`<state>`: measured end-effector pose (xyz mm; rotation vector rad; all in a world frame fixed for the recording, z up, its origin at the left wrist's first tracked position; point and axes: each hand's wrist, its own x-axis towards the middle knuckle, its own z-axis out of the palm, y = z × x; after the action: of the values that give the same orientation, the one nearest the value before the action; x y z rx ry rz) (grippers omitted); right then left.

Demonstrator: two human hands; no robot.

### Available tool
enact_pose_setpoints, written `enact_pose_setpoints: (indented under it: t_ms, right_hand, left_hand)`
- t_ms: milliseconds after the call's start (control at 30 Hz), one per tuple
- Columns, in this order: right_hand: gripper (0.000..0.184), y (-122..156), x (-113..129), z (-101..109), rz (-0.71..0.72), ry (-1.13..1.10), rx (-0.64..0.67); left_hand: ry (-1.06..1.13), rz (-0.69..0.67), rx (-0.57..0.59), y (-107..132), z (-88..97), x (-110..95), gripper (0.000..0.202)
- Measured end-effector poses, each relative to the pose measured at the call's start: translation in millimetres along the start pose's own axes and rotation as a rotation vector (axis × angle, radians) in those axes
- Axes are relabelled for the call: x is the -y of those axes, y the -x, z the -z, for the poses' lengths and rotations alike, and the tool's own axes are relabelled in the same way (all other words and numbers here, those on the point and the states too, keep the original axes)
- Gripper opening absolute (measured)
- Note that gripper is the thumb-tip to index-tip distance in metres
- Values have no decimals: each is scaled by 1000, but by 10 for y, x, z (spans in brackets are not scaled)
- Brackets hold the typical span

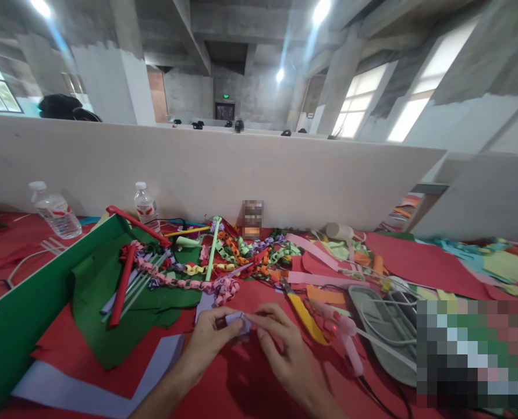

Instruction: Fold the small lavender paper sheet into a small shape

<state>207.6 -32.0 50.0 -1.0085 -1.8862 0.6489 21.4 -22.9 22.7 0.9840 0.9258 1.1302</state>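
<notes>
A small folded piece of purple paper (240,323) is pinched between the thumb and fingers of my left hand (213,333), above the red table covering. My right hand (283,337) is beside it, its index fingertip at the paper's right edge. The thumb of that hand stands apart from the index finger, lower down. Just beyond my hands lies a pink paper chain (167,278), bunched at its near end. A yellow-handled cutter (305,314) rests to the right of my right hand, with a pink glue gun (346,334) farther right, a small red light showing on it.
A grey tray (385,343) with cables sits at the right. Green sheets (132,302) and red paper tubes (126,285) lie at the left by a green board (45,285). Two water bottles (58,212) stand before the white partition (198,169). Multicoloured paper chains (245,250) cover the back.
</notes>
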Motion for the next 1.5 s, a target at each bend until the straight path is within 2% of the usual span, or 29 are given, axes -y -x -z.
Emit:
enact_pose_setpoints:
  t_ms: [100,233,467,600,800,1000,1167,1300,1500]
  right_hand:
    - [24,-26,-71,-46,-136,-130,-64]
    - [23,-54,-138,-137,-234,-259,17]
    - [29,-80,-161,-163,-300,-346,13]
    - [32,-78,-189,-161,-323,-363,-2]
    - [37,-64,-239,-183,-411,-435,-34]
    - [30,-60,-180,-179,-366,-459,33]
    - [30,-61,-185,-176,-370,-396,41]
    - [33,-65,-195,-162,-384,-367,73]
    - [33,-42,-168,-174,-384,-326,73]
  left_hand:
    - [-29,9,0,0,-14,-6,45]
    - [-114,-21,44,-17,-27,28,44]
    - [-224,-25,99,3,-15,65,42]
    - [-253,-44,91,11,-4,64,37]
    - [-112,23,33,-6,-15,39,43]
    - [27,83,-23,-1,-35,12,46]
    - [-53,15,-17,-18,-6,59,42]
    - [-135,-4,-12,-33,13,85,44]
    - [-240,-19,1,-36,15,81,36]
